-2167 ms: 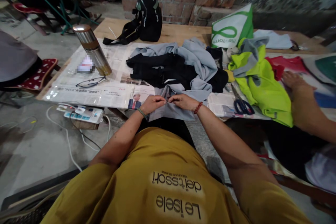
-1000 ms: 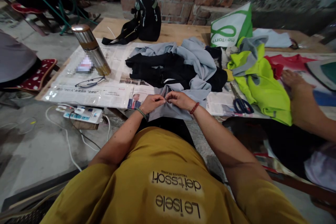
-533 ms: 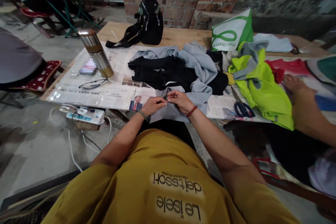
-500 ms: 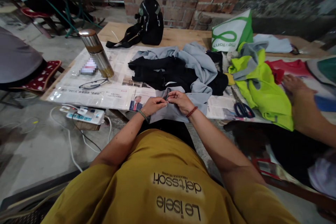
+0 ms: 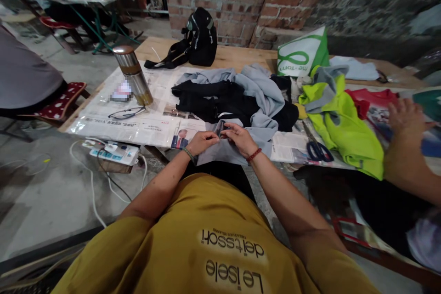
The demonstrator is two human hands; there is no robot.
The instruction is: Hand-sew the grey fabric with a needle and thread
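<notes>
My left hand (image 5: 204, 142) is closed, thumb and forefinger pinched together at the table's front edge. My right hand (image 5: 241, 139) faces it, its thumb and forefinger also pinched. The fingertips almost meet, and what lies between them is too small to make out. Under both hands hangs a light grey cloth (image 5: 225, 155), draped over the edge toward my lap. Just beyond lies a heap of a black garment (image 5: 206, 101) and a grey garment (image 5: 265, 89).
Dark-handled scissors (image 5: 319, 150) lie right, beside a neon yellow garment (image 5: 358, 133). A co-worker's hand (image 5: 406, 117) rests on a red garment. On newspaper at left stand a steel flask (image 5: 136, 78) and glasses (image 5: 127, 112). A power strip (image 5: 115, 154) hangs below; a black bag (image 5: 203, 39) sits behind.
My right fingers have loosened and spread slightly; both hands stay close together over the grey cloth. The co-worker's hand at right has lifted and spread. The view has tilted up a little.
</notes>
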